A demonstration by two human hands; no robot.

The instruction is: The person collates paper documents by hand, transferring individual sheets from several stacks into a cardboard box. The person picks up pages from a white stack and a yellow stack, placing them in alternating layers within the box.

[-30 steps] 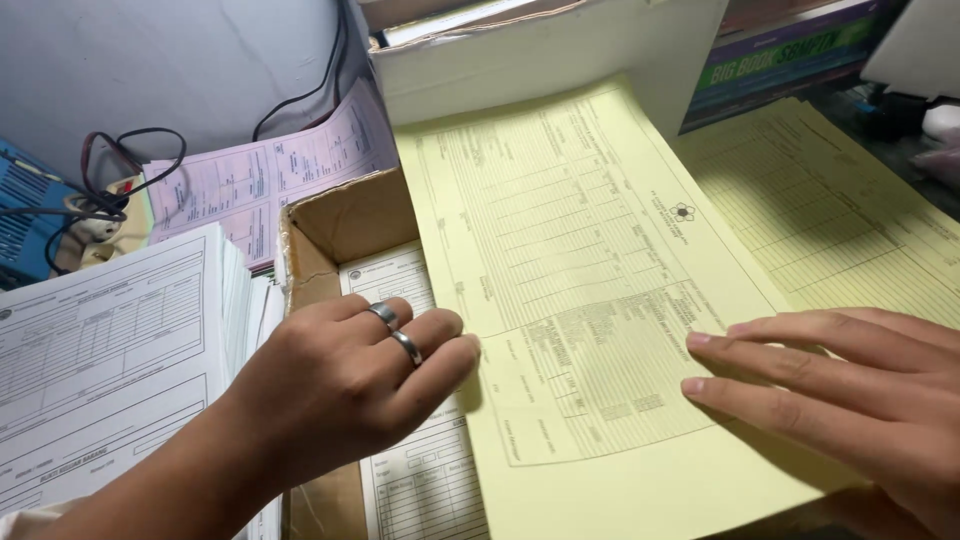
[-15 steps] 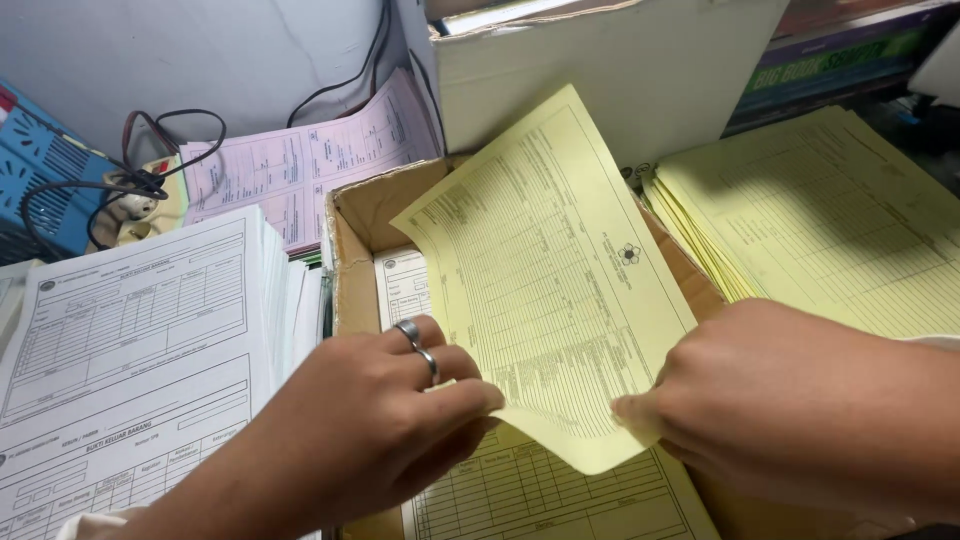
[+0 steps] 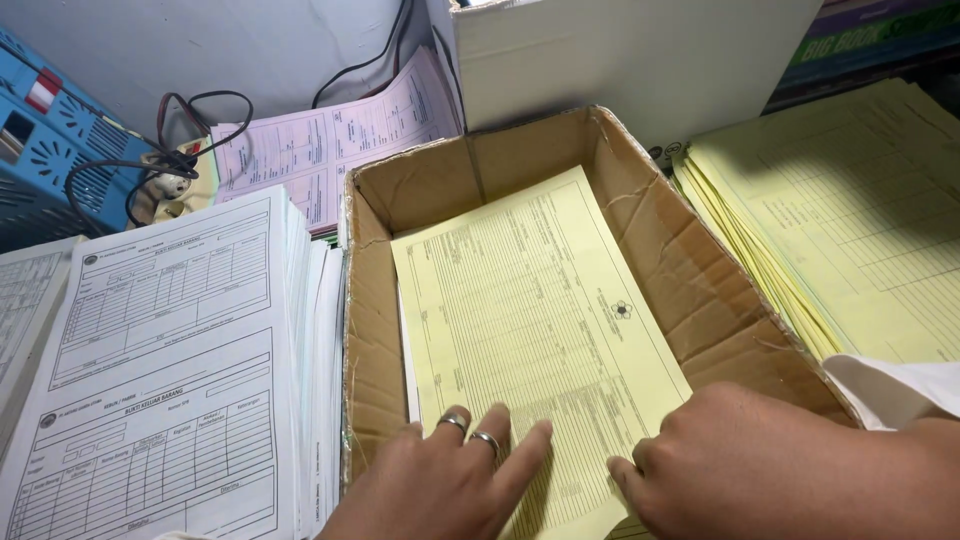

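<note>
Both hands pressed a yellow form flat inside the cardboard box.

I saw the yellow form [image 3: 540,340] lying in the cardboard box [image 3: 700,290] on top of other sheets. Left hand [image 3: 440,485], two rings on it, lay on the form's near edge with fingers [image 3: 525,450] spread flat; right hand [image 3: 760,465] rested beside it, fingers curled under, tips on the paper. White forms stack [image 3: 160,370] sat left of the box, yellow stack [image 3: 850,220] right.

Two bare hands, rings on one, white cloth at the other

My left hand [image 3: 440,485] wears two plain silver band rings [image 3: 470,432] on neighbouring fingers, with no sleeve showing at the wrist. My right hand [image 3: 770,465] carries no rings; a white sleeve [image 3: 900,385] edge shows beside its wrist.
</note>
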